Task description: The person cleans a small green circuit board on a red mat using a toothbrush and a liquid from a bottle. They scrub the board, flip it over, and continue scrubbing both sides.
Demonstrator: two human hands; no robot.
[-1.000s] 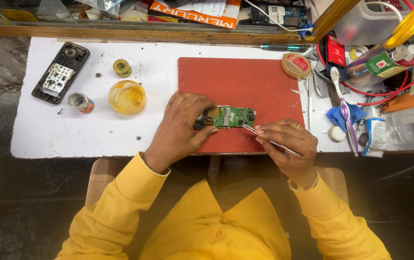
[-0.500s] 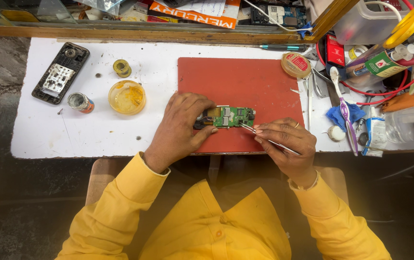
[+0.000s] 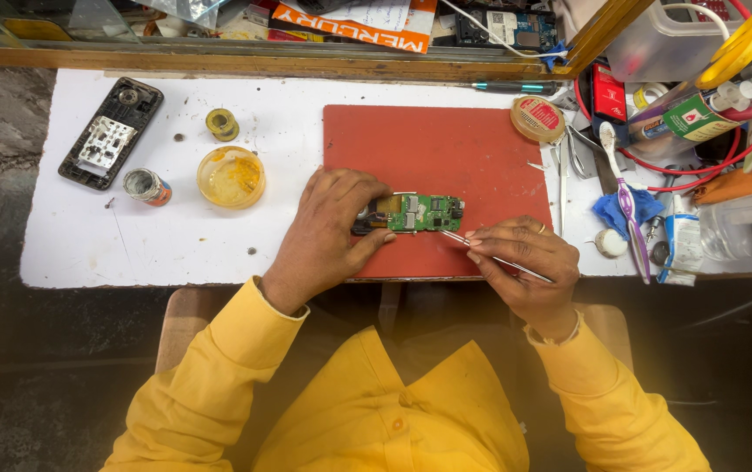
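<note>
The person wears a bright yellow long-sleeved shirt with buttons; a ring (image 3: 541,229) sits on one finger of the right hand (image 3: 525,262).

The circuit board (image 3: 420,212) is looking like glossy green laminate with tiny shiny metal bits, sitting on a matt red mat (image 3: 437,157) that's looking rubbery and smooth. The tweezers (image 3: 498,260) are gleaming like thin bare metal. The tabletop (image 3: 175,245) is showing matt white paint, scuffed and chipped at the edges. The little round dish (image 3: 231,177) is looking like clear yellow plastic. The sleeves (image 3: 219,376) are looking like soft yellow cloth.
</note>
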